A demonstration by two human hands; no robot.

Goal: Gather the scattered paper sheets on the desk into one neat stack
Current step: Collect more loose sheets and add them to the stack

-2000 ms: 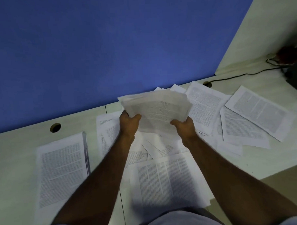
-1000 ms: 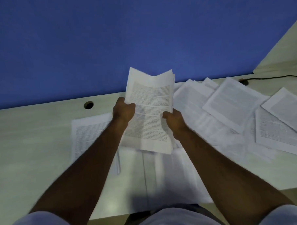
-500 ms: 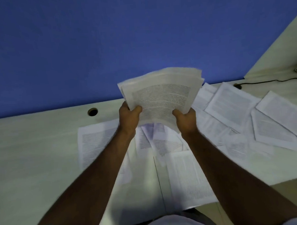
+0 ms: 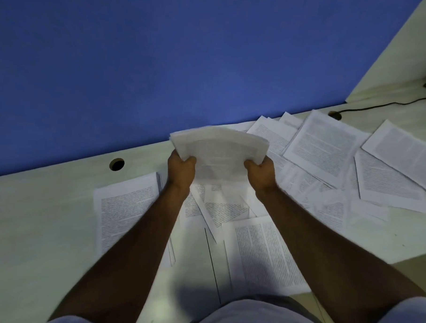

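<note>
A bundle of printed sheets (image 4: 218, 149) is held up above the desk, bowed and blurred. My left hand (image 4: 180, 172) grips its left edge and my right hand (image 4: 260, 172) grips its right edge, thumbs on top. Loose printed sheets lie scattered on the pale desk (image 4: 38, 217): one sheet at the left (image 4: 126, 211), one near the front edge (image 4: 262, 257), a few overlapping ones under my hands (image 4: 221, 207), and several more spread to the right (image 4: 328, 151).
A blue partition (image 4: 154, 66) stands along the back of the desk. Two round cable holes (image 4: 116, 164) (image 4: 335, 114) sit near it; a black cable (image 4: 375, 105) runs from the right one. A pale side panel (image 4: 398, 63) rises at the right.
The bundle was turned upright a second ago, then tipped back flat and lowered a little between both hands. The view has shifted slightly; the sheets on the desk lie as before.
</note>
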